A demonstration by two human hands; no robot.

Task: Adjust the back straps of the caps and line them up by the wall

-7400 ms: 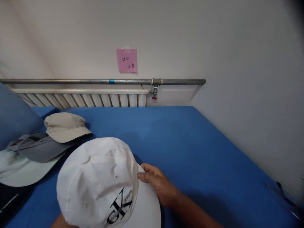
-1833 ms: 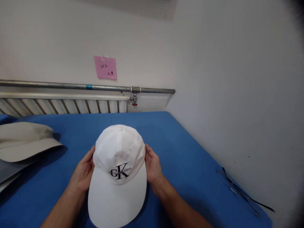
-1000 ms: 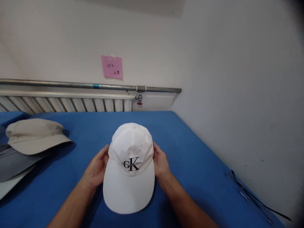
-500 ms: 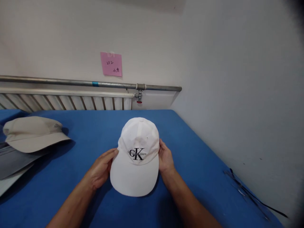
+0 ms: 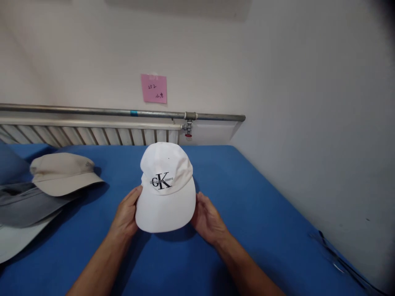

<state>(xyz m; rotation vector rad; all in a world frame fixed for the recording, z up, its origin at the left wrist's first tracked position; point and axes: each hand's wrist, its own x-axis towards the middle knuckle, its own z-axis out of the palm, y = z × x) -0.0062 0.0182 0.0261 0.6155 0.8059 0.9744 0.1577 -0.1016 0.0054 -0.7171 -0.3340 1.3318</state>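
A white baseball cap [image 5: 166, 210] with a black "CK" style logo on its front is held up over the blue surface, brim toward me and tilted a little. My left hand [image 5: 126, 213] is closed on the cap's left side, where brim and crown meet, thumb in front and the other fingers mostly hidden behind. At the right edge of the brim is my right hand [image 5: 210, 218], its fingers curled against and partly behind the brim.
To the left lie a beige cap [image 5: 61, 174], a grey cap [image 5: 29, 205] and a pale cap [image 5: 21, 240], overlapping on the blue-covered table [image 5: 247, 213]. A thin dark-rimmed object, perhaps eyeglasses [image 5: 338, 259], lies by the right wall. A radiator [image 5: 105, 135] and pipe run behind.
The white cap has moved up and left in view and now tilts leftward. My right hand has slid from the crown's side down to the brim's edge. The view has shifted left.
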